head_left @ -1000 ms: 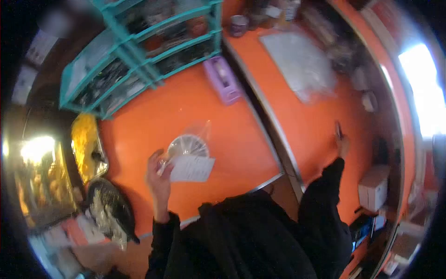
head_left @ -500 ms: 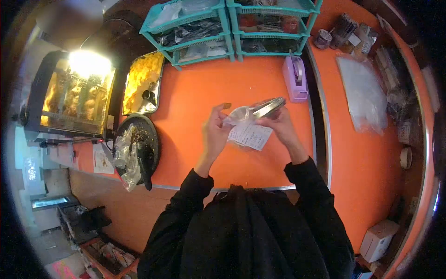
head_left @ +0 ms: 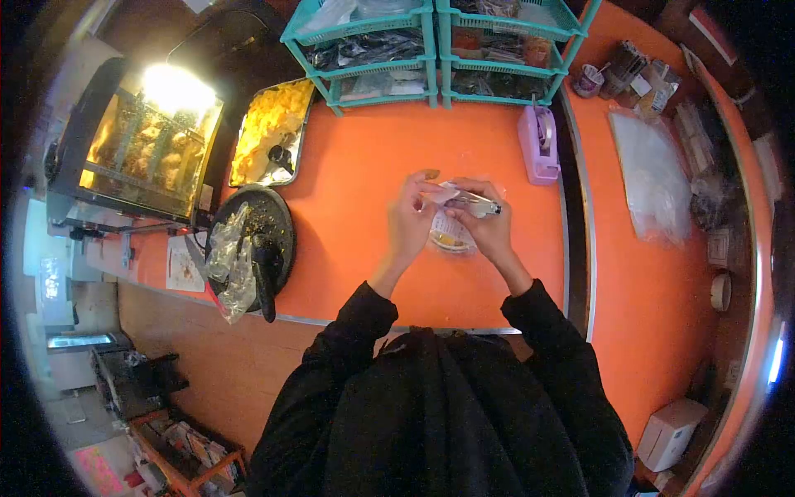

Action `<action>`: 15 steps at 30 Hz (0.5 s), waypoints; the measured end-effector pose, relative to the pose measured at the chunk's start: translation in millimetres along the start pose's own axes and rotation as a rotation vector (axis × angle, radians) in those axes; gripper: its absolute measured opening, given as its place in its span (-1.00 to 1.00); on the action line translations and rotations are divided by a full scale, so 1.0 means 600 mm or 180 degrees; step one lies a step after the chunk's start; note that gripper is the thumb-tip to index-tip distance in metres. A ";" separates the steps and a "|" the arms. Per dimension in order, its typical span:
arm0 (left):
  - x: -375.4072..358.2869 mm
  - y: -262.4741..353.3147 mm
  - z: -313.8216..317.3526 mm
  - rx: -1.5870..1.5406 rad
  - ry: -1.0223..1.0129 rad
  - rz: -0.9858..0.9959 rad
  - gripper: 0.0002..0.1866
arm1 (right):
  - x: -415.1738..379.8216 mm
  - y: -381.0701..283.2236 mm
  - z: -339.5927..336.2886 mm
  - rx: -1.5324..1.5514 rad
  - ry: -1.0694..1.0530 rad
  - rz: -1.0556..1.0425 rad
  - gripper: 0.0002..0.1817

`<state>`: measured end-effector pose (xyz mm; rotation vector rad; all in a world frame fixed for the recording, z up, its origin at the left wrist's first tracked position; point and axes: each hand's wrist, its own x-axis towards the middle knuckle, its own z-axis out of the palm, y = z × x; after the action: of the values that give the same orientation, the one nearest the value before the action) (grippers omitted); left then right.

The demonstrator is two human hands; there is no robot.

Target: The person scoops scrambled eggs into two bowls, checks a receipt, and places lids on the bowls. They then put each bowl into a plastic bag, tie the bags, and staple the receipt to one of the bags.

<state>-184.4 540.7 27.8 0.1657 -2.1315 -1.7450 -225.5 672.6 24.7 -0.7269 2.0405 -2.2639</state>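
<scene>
Both our hands together — left hand [head_left: 411, 217], right hand [head_left: 489, 228] pinching clear plastic bag [head_left: 451, 236] with receipt [head_left: 447, 224]. Light, limp, slippery — we'd grip top edge.

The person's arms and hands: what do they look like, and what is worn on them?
Both arms are covered by long black sleeves reaching the wrists. The left hand and right hand are bare, with no gloves; no rings or watch can be made out.
</scene>
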 end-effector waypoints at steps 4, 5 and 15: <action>0.001 -0.003 -0.006 0.0107 -0.0050 0.0286 -0.67 | 0.038 0.006 -0.032 -0.0129 -0.0969 0.0782 -0.64; 0.003 0.001 -0.009 0.0311 -0.0089 0.0369 -0.68 | 0.043 0.005 -0.034 -0.0052 -0.1044 0.0887 -0.66; 0.011 0.005 -0.005 0.0188 0.0188 0.0449 -0.72 | 0.044 0.025 -0.027 0.0404 -0.0507 0.0924 -0.74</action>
<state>-189.0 536.5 32.4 0.0796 -2.0998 -1.5798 -259.2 677.5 18.6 -0.5422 1.7812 -2.0784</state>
